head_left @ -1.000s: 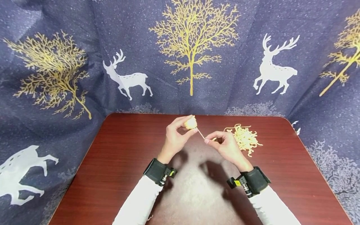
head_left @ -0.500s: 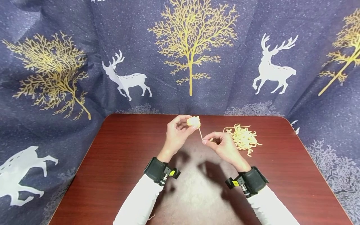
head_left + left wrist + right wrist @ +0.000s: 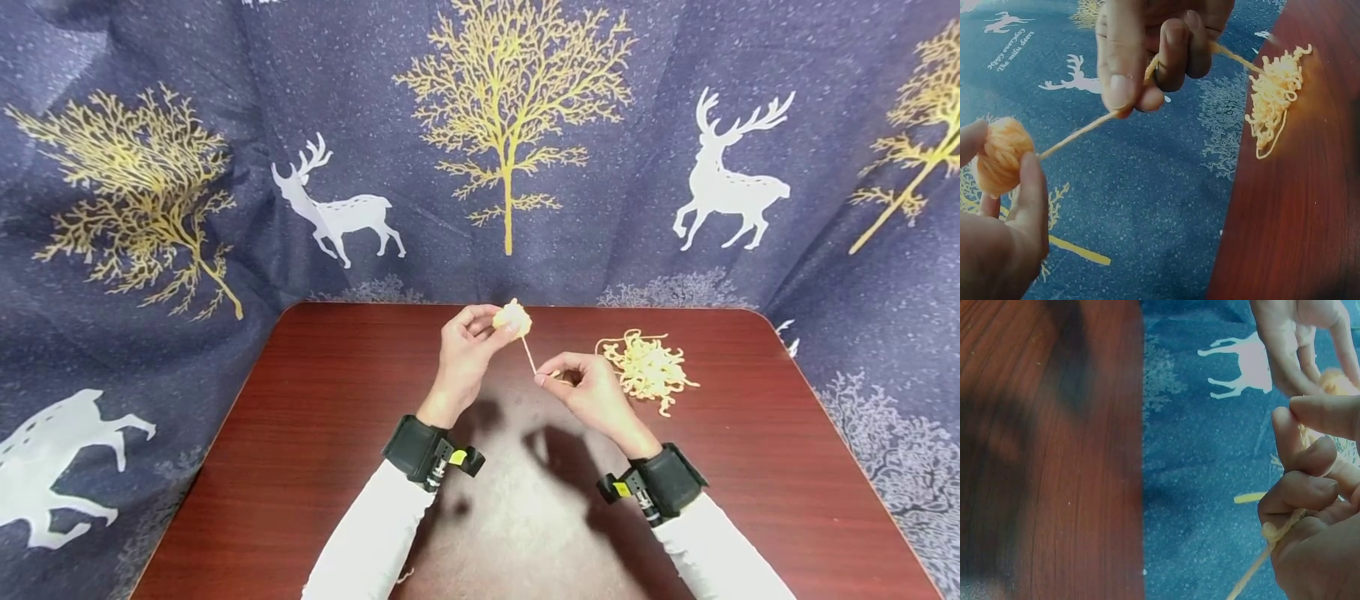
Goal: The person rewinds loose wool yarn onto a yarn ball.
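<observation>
A small ball of pale yellow yarn is held between the thumb and fingers of my left hand, raised over the far middle of the table. From the ball a taut strand runs to my right hand, which pinches it between thumb and forefinger. In the right wrist view the yarn also passes through the curled lower fingers and trails off below. It leads on to a loose, curly heap of the same yarn on the table, right of my right hand.
The reddish-brown wooden table has its far edge just beyond my hands. Behind it hangs a dark blue cloth printed with deer and golden trees. A short yarn scrap lies near the front.
The yarn ball has turned in my left hand and shifted slightly, first right, then back left and up. My right hand has drifted a little to the left, still pinching the strand.
</observation>
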